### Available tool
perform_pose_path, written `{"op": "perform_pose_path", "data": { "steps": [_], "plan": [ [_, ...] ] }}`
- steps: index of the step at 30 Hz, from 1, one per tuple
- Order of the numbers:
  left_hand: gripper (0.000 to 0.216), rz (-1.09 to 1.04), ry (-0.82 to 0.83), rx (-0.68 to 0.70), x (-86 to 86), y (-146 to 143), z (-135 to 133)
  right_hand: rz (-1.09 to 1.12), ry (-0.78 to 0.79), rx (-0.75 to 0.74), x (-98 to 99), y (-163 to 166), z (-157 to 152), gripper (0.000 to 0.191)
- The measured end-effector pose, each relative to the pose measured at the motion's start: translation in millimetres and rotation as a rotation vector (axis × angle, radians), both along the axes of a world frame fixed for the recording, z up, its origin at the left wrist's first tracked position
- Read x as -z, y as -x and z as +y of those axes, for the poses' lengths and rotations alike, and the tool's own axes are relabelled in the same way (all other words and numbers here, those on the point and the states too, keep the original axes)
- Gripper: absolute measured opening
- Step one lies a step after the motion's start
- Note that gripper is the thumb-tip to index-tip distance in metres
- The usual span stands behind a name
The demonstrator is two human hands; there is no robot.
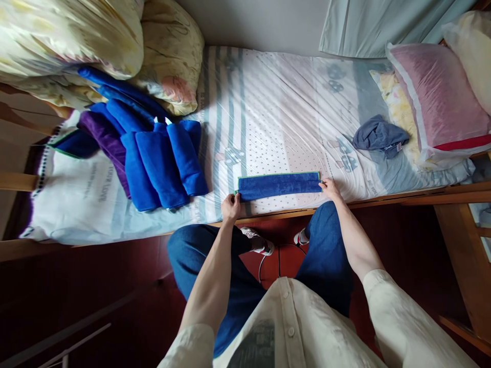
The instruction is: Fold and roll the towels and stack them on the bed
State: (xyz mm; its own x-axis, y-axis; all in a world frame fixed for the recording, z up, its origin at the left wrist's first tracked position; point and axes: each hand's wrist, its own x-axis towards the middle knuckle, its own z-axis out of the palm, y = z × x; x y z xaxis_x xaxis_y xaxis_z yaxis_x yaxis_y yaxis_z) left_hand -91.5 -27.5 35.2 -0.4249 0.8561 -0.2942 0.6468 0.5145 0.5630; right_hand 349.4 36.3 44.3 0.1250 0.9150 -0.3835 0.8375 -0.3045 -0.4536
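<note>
A blue towel [279, 185] folded into a long narrow strip lies on the bed sheet [268, 117] near the bed's front edge. My left hand [230, 207] is closed on the strip's left end. My right hand [330, 188] pinches its right end. Both arms reach forward over my knees in blue trousers.
Several rolled and folded blue towels [161, 163] and a purple one [103, 135] lie at the left of the bed. Yellow bedding [76, 41] is piled behind them. A grey-blue cloth [379, 135] and a pink pillow [437, 97] sit at the right. A wooden bed rail [383, 202] runs along the front.
</note>
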Motion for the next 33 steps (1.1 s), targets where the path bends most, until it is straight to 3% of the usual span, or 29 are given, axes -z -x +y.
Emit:
{"op": "perform_pose_path", "data": {
  "steps": [11, 33],
  "plan": [
    [0.033, -0.042, 0.146, 0.016, -8.7, 6, 10, -0.002, 0.113, 0.059, 3.9, -1, -1, 0.02],
    [0.026, -0.019, 0.112, 0.015, 2.7, 3, 9, -0.074, 0.114, 0.045, -10.6, 5, -3, 0.023]
  ]
}}
